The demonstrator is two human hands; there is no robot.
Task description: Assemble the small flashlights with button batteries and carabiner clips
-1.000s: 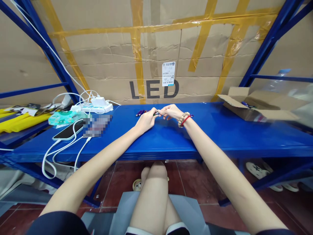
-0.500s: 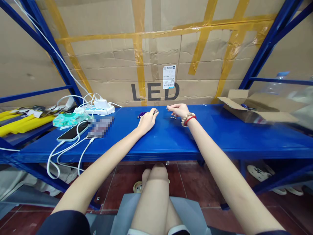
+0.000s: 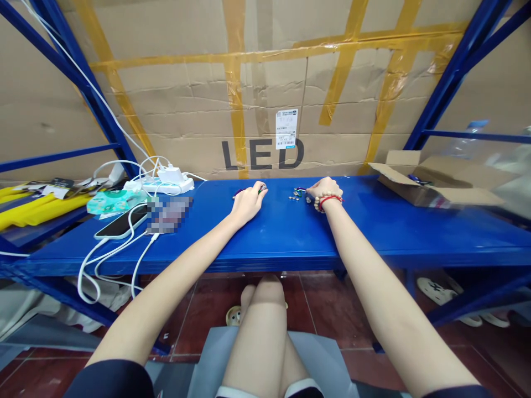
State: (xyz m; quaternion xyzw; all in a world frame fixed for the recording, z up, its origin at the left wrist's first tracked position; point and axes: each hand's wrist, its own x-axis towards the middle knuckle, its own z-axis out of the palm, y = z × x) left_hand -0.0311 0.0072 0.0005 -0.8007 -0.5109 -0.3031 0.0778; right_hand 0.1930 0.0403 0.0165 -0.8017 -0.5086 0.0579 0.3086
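My left hand rests on the blue tabletop with its fingers curled round a small shiny object, dark with a hint of green. Its kind is too small to make out. Partly hidden behind that hand lie small purple pieces. Several small silvery pieces are scattered between my hands. At the right side of this scatter, my right hand, with a beaded bracelet and red cord at the wrist, is bent down with its fingers drawn together. Its fingertips touch or nearly touch the pieces; what they pinch is hidden.
Left on the blue table are a phone with white cables, a power strip and a teal packet. An open cardboard box stands at the right. A large carton backs the table.
My right hand has moved right and down to the edge of the silvery pieces, uncovering more of them. My left hand keeps its grip, almost unmoved.
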